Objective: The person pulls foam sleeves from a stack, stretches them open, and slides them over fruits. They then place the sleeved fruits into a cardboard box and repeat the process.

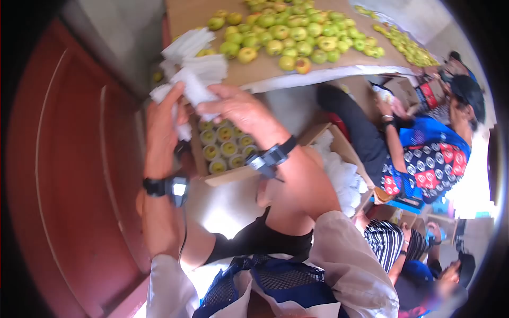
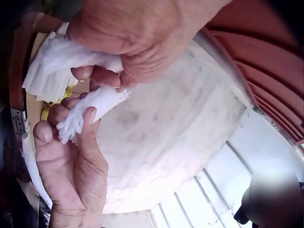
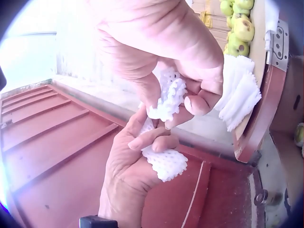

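Observation:
Both hands are close together over the near end of a cardboard box point(image 1: 212, 179). My left hand point(image 1: 163, 119) grips a white foam fruit net point(image 3: 166, 164), whose mesh end sticks out past its fingers in the right wrist view. My right hand point(image 1: 238, 108) pinches another foam net point(image 2: 92, 111) between thumb and fingers, its frilled end showing in the left wrist view. The fingertips of the two hands nearly meet. Just beyond them, a stack of flat foam nets point(image 1: 207, 68) lies on the table corner. Inside the box stand yellow-green fruits point(image 1: 228, 148), each in a white net.
Many loose yellow-green fruits point(image 1: 297, 34) cover the cardboard-topped table point(image 1: 254, 77). A second box point(image 1: 366, 164) holds white foam nets point(image 1: 342, 177). A red door point(image 1: 79, 159) stands close at left. Other people point(image 1: 429, 153) sit at right, among more boxes.

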### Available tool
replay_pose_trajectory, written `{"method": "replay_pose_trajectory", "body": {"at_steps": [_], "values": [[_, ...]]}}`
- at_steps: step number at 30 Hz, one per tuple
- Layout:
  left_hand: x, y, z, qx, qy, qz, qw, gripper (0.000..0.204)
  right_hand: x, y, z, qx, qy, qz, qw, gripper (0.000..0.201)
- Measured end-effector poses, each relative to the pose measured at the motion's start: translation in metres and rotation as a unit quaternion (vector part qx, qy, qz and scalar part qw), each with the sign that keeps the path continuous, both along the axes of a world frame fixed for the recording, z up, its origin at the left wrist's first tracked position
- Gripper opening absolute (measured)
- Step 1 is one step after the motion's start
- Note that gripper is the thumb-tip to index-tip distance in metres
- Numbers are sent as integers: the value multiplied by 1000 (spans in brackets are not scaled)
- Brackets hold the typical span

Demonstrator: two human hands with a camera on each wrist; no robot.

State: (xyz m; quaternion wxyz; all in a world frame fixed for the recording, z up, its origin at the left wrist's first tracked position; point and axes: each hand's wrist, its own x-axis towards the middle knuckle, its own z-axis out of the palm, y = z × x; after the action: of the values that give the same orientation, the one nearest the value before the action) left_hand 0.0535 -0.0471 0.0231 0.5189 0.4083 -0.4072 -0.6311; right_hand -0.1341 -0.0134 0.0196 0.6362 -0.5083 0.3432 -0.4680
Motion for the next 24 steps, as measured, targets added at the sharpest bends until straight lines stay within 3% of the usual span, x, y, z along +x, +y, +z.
{"method": "replay_pose_trajectory", "body": {"at_steps": [1, 5, 7, 9, 16, 19, 24], "values": [[6, -2, -7, 7, 10, 0, 1000, 26, -2, -7, -8, 20, 34, 22, 999, 43], [7, 6, 2, -18, -14, -2, 1000, 24, -2, -10, -5, -5, 87, 26, 996, 39], [6, 9, 10, -32, -31, -18, 999, 24, 4, -5, 4, 16, 45, -28, 998, 38], [7, 8, 8, -8, -16, -35, 999, 25, 1, -10, -3, 31, 18, -17, 999, 38], [16, -5, -3, 43, 165, -92, 981, 49, 1, -16, -6, 76, -79, -35, 993, 32], [19, -6, -3, 58, 188, -90, 976, 46, 2, -12, 0, 92, -104, -17, 990, 31], [17, -8, -9, 28, 199, -155, 967, 35, 0, -17, -8, 110, -137, 35, 984, 29]]}}
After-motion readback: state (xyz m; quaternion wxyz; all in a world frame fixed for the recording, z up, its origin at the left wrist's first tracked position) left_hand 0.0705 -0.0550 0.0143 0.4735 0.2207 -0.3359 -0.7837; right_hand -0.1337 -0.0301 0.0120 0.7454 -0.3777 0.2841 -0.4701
